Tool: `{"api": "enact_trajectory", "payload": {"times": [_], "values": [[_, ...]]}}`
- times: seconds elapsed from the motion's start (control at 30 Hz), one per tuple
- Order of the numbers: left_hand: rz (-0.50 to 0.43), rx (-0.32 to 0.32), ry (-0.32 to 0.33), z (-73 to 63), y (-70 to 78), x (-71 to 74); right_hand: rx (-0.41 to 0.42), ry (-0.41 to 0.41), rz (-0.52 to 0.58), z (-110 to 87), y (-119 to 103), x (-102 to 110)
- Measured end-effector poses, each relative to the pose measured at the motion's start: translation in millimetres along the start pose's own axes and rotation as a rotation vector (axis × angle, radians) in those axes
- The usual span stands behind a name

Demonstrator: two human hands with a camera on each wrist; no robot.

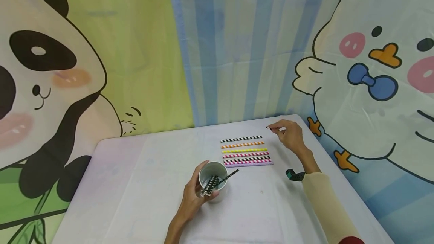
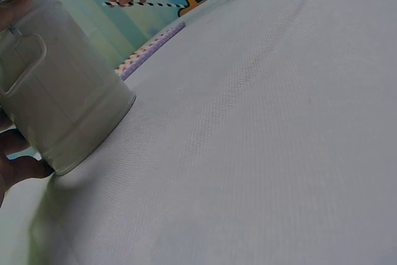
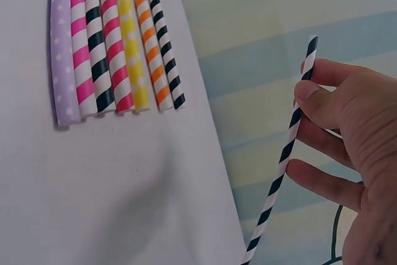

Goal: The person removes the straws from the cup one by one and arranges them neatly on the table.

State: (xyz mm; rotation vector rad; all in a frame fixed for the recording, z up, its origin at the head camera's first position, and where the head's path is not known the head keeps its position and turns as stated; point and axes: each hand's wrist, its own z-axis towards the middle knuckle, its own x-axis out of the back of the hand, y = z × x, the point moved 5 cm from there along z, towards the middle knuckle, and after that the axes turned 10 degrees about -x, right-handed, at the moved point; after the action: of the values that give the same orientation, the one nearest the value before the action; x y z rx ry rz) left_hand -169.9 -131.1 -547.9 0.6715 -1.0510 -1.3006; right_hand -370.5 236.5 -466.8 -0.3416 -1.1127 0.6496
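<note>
My left hand [image 1: 190, 198] grips a white metal mug [image 2: 68, 85] by its side, with the mug tilted in the left wrist view. Several black-and-white paper straws [image 1: 209, 188] stand in the mug, one leaning out to the right. Above the table's far right part, my right hand [image 1: 289, 135] pinches a black-and-white striped paper straw [image 3: 279, 166] between thumb and fingers. Left of that hand lies a row of paper straws: black-striped [image 3: 164, 38], orange-striped [image 3: 152, 48], yellow [image 3: 132, 60], red-striped [image 3: 112, 41], another black-striped, pink-striped [image 3: 80, 48] and purple dotted [image 3: 64, 60].
A white cloth covers the table [image 1: 135, 183]. Behind it hangs a printed curtain [image 1: 230, 48], with a panda [image 1: 44, 63] on the left and a white bird [image 1: 366, 123] on the right. The table's right edge runs close beside my right forearm [image 1: 327, 199].
</note>
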Motion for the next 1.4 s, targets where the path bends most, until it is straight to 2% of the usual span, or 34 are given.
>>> {"api": "enact_trajectory", "payload": {"times": [0.27, 0.73, 1.07, 1.4], "values": [[0.007, -0.002, 0.004, 0.8, -0.2, -0.1, -0.006, -0.032, -0.112, -0.4, 6, -7], [0.019, 0.005, 0.005, 1.3, -2.4, 0.4, 0.024, -0.063, -0.164, 0.2, 26, -25], [0.035, 0.028, 0.01, 0.1, -3.0, 0.6, 0.004, -0.104, -0.214, 1.0, 35, -34], [0.025, 0.016, 0.014, 1.0, -3.4, -1.6, -0.038, -0.147, -0.244, 2.5, 45, -45]]}}
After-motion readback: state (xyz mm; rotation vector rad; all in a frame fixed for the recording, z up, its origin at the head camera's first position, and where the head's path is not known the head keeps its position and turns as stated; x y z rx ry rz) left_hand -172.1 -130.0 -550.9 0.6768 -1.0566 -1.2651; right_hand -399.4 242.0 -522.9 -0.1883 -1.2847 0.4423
